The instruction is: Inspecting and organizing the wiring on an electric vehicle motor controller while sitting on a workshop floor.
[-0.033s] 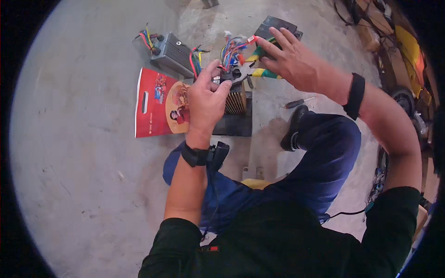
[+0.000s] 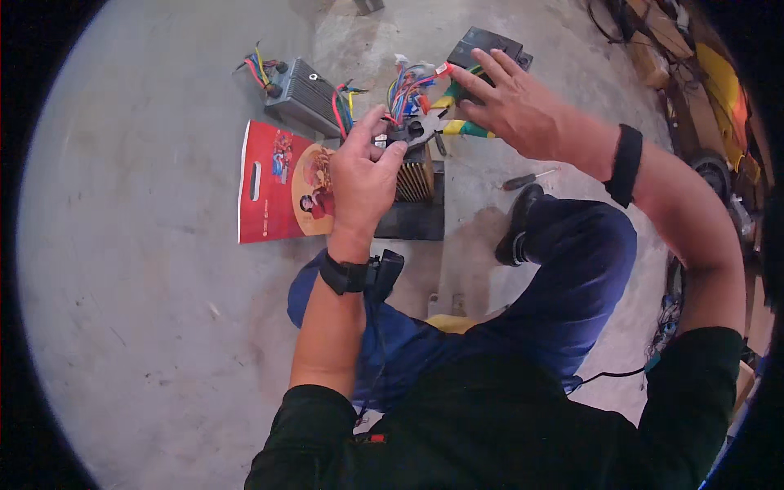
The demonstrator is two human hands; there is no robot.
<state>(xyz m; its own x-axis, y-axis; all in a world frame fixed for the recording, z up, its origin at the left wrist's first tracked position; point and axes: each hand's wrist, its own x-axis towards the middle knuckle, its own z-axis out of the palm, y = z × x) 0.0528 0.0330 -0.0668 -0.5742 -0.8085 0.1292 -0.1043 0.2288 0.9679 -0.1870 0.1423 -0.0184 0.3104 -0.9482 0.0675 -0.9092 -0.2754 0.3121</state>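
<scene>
My left hand (image 2: 367,171) is closed at the wired end of a black finned metal box (image 2: 415,181), thumb and fingers around its top. A bundle of coloured wires (image 2: 406,96) comes out there, with a red lead reaching right. My right hand (image 2: 518,110) is on a pair of pliers (image 2: 467,128) with yellow-and-green handles, its fingers spread over the parted handles. The pliers' head lies at the base of the wires, beside my left thumb. My right fingers partly hide the handles, and my left hand covers part of the box.
A second grey finned box (image 2: 304,96) with wires stands at the left, beside a red carrier bag (image 2: 265,192) on the floor. Behind my right hand sits a black box (image 2: 490,45). A screwdriver (image 2: 518,181) lies near my shoe (image 2: 516,229). Clutter lines the right edge.
</scene>
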